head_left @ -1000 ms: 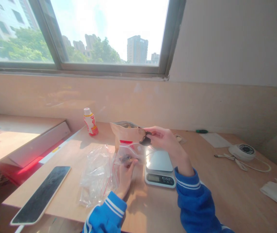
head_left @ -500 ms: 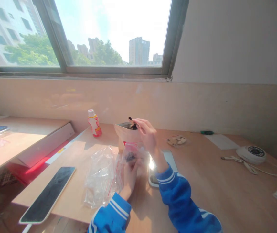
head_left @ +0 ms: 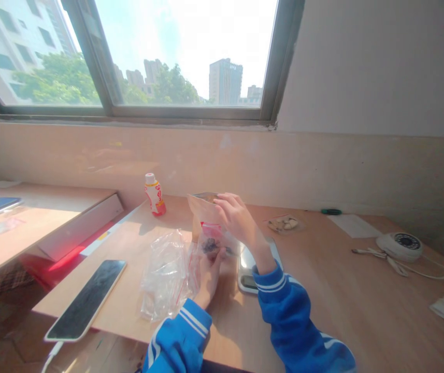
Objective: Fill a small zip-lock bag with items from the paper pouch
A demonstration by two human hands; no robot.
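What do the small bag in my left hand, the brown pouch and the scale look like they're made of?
Small bag: thin clear plastic, glossy and crinkled, with a red zip strip.
Brown pouch: likely matte kraft paper, tan and creased.
Scale: probably a shiny metal top, going by the glare.

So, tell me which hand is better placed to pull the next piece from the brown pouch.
Right, probably. The right hand rests at the open top of the brown pouch, fingers by its rim, while the left hand is occupied propping up the small zip bag in front of it.
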